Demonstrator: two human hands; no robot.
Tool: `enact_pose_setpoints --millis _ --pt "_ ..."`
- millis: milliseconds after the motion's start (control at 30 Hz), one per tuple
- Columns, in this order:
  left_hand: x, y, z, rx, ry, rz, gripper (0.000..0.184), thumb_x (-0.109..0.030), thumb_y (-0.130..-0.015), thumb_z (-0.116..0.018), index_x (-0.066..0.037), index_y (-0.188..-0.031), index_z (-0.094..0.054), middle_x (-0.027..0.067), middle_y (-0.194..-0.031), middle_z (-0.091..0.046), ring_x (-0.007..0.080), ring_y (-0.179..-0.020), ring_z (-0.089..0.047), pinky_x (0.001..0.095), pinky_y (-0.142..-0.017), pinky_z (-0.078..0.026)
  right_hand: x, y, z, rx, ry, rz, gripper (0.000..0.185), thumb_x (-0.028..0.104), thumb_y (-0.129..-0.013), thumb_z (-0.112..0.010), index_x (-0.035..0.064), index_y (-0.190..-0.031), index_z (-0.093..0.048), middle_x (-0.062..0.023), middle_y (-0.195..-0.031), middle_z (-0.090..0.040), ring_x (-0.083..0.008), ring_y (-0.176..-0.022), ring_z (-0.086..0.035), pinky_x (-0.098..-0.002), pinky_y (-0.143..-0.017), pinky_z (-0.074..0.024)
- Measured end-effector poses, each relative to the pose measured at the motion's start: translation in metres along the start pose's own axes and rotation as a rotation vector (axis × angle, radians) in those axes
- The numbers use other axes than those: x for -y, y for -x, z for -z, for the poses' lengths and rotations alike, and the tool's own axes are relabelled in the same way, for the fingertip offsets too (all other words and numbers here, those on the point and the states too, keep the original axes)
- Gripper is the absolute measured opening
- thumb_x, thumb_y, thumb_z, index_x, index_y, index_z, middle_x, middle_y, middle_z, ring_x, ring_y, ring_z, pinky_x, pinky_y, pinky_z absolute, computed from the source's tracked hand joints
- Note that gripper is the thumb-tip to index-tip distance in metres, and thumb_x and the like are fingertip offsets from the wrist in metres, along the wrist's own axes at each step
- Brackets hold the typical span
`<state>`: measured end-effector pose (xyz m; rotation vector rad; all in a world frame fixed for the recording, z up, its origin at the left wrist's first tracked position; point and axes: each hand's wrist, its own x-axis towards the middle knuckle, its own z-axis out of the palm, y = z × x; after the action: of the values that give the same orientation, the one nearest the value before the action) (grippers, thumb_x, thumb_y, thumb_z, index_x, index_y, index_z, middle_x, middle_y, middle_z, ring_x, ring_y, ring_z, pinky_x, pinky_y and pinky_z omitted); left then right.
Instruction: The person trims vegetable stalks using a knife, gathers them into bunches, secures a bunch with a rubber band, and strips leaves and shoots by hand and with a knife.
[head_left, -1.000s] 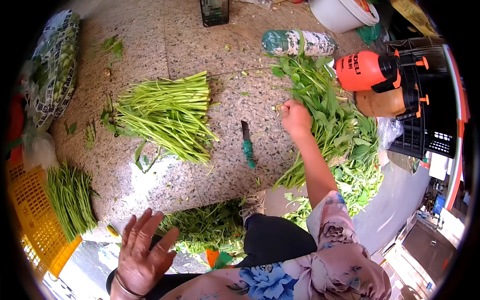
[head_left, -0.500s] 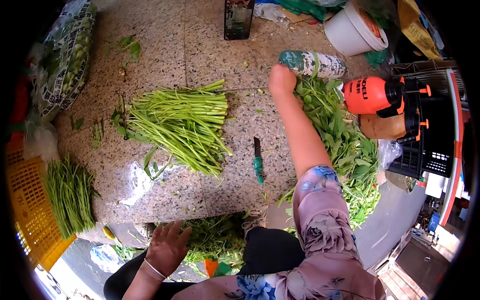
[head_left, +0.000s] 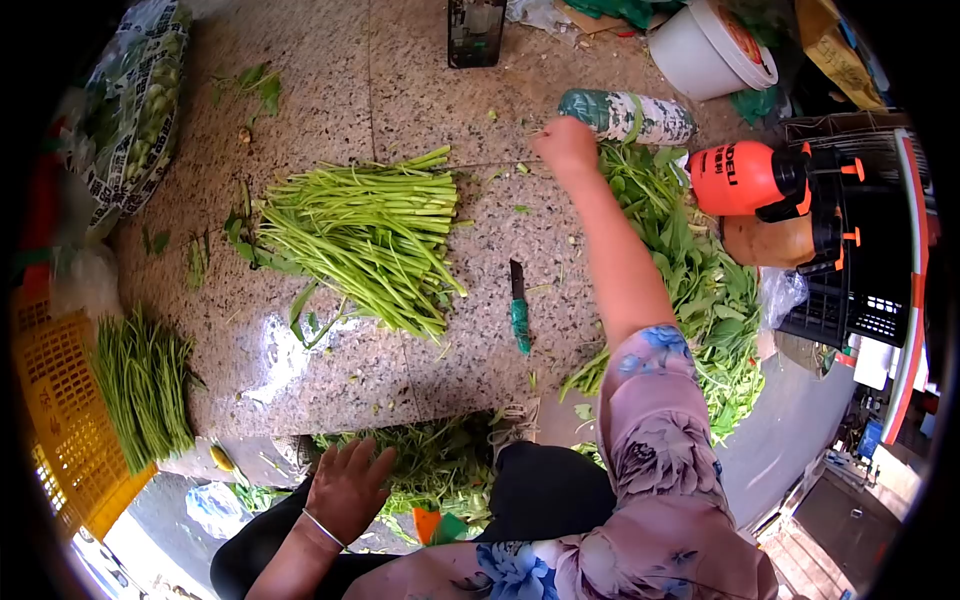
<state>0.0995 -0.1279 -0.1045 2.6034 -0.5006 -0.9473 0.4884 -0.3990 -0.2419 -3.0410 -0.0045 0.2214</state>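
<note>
My right hand [head_left: 567, 148] is closed at the left end of a green and white wrapped roll [head_left: 650, 118], and its fingers point left. What the fingers hold, if anything, cannot be made out. Low in the view, my left hand [head_left: 348, 490] hovers over my lap with fingers spread and nothing in it. A loose bundle of cut green stems [head_left: 360, 240] lies mid-table, its trimmed ends to the right. Between the bundle and my right forearm rests a knife [head_left: 518, 308] with a green-wrapped handle and dark blade.
Leafy greens [head_left: 690, 270] are heaped along the right edge, beside orange-red spray bottles [head_left: 735, 178]. A white bucket [head_left: 700, 55] stands behind. Left are a yellow crate [head_left: 60, 400], a second stem bundle [head_left: 145, 390] and bagged vegetables [head_left: 140, 110]. A dark-framed box [head_left: 475, 35] sits at the back.
My right hand has turned at the wrist, so its fingers now point left, slightly off the roll's end. My left hand stays spread. The whole view has shifted slightly.
</note>
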Motion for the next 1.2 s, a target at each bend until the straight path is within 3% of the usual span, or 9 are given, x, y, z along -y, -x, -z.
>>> enact_pose_setpoints --millis 67,133,233,433,567,700,767,967,1200 --pt "-0.003 0.001 0.003 0.019 0.004 -0.007 0.062 -0.023 -0.070 -0.068 -0.012 -0.125 -0.042 0.0141 -0.120 -0.045 0.0295 -0.112 -0.044 0.0421 -0.097 -0.032 -0.022 0.020 0.024 -0.092 -0.439 0.033 0.020 0.019 -0.070 -0.064 0.0041 -0.082 -0.069 -0.0153 -0.080 -0.066 -0.0263 -0.075 -0.064 -0.0341 -0.065 -0.0503" --pt "-0.004 0.005 0.004 0.011 -0.001 -0.014 0.062 -0.023 -0.070 -0.068 -0.011 -0.125 -0.042 0.0142 -0.120 -0.045 0.0295 -0.112 -0.044 0.0415 -0.097 -0.032 -0.051 0.043 0.038 -0.058 -0.713 -0.047 0.018 0.019 -0.068 -0.066 0.0031 -0.076 -0.068 -0.0090 -0.069 -0.065 -0.0153 -0.063 -0.061 -0.0274 -0.061 -0.0464" --pt "-0.007 0.006 0.009 0.015 0.009 -0.021 0.061 -0.023 -0.069 -0.068 -0.010 -0.124 -0.044 0.0144 -0.120 -0.045 0.0292 -0.112 -0.044 0.0405 -0.097 -0.032 -0.089 0.086 0.047 0.025 -0.757 -0.094 0.019 0.019 -0.070 -0.066 0.0020 -0.077 -0.067 -0.0058 -0.065 -0.063 -0.0111 -0.058 -0.056 -0.0262 -0.058 -0.0444" --pt "-0.011 0.012 0.006 0.001 0.022 0.000 0.061 -0.020 -0.068 -0.070 -0.009 -0.123 -0.046 0.0139 -0.121 -0.045 0.0293 -0.113 -0.044 0.0407 -0.096 -0.033 -0.119 0.116 0.012 0.182 -0.656 -0.107 0.018 0.019 -0.072 -0.063 0.0018 -0.078 -0.065 -0.0067 -0.063 -0.061 -0.0091 -0.057 -0.053 -0.0264 -0.057 -0.0432" --pt "-0.011 0.011 0.001 -0.010 0.008 -0.004 0.061 -0.021 -0.068 -0.070 -0.010 -0.122 -0.046 0.0139 -0.121 -0.045 0.0293 -0.111 -0.045 0.0405 -0.096 -0.034 -0.105 0.100 -0.005 0.116 -0.549 0.023 0.018 0.020 -0.073 -0.063 0.0035 -0.080 -0.066 -0.0113 -0.071 -0.064 -0.0200 -0.064 -0.061 -0.0315 -0.060 -0.0470" --pt "-0.011 0.007 -0.001 -0.012 -0.005 0.000 0.060 -0.022 -0.068 -0.070 -0.010 -0.122 -0.046 0.0139 -0.120 -0.046 0.0293 -0.108 -0.046 0.0406 -0.095 -0.034 -0.092 0.093 0.000 0.177 -0.406 -0.038 0.021 0.019 -0.073 -0.065 0.0052 -0.088 -0.066 -0.0124 -0.076 -0.065 -0.0234 -0.070 -0.062 -0.0337 -0.063 -0.0482" --pt "-0.010 0.006 -0.002 -0.015 -0.012 -0.002 0.060 -0.022 -0.068 -0.070 -0.010 -0.122 -0.046 0.0138 -0.119 -0.046 0.0293 -0.107 -0.046 0.0408 -0.095 -0.034 -0.092 0.098 0.006 0.085 -0.501 -0.093 0.025 0.019 -0.074 -0.067 0.0063 -0.096 -0.064 -0.0120 -0.078 -0.065 -0.0227 -0.073 -0.062 -0.0337 -0.064 -0.0486" --pt "-0.007 0.003 -0.001 0.008 0.001 0.000 0.061 -0.022 -0.068 -0.071 -0.010 -0.122 -0.046 0.0136 -0.119 -0.046 0.0292 -0.107 -0.046 0.0410 -0.094 -0.035 -0.109 0.107 0.004 -0.071 -0.453 -0.050 0.021 0.017 -0.078 -0.063 0.0062 -0.095 -0.063 -0.0113 -0.077 -0.066 -0.0237 -0.068 -0.063 -0.0330 -0.063 -0.0493" --pt "-0.008 0.005 -0.004 0.010 -0.016 0.010 0.061 -0.023 -0.068 -0.070 -0.010 -0.122 -0.046 0.0134 -0.120 -0.045 0.0294 -0.108 -0.045 0.0410 -0.094 -0.035 -0.109 0.104 -0.011 -0.041 -0.481 -0.033 0.018 0.012 -0.076 -0.060 0.0055 -0.093 -0.064 -0.0100 -0.079 -0.066 -0.0236 -0.069 -0.063 -0.0319 -0.064 -0.0494"
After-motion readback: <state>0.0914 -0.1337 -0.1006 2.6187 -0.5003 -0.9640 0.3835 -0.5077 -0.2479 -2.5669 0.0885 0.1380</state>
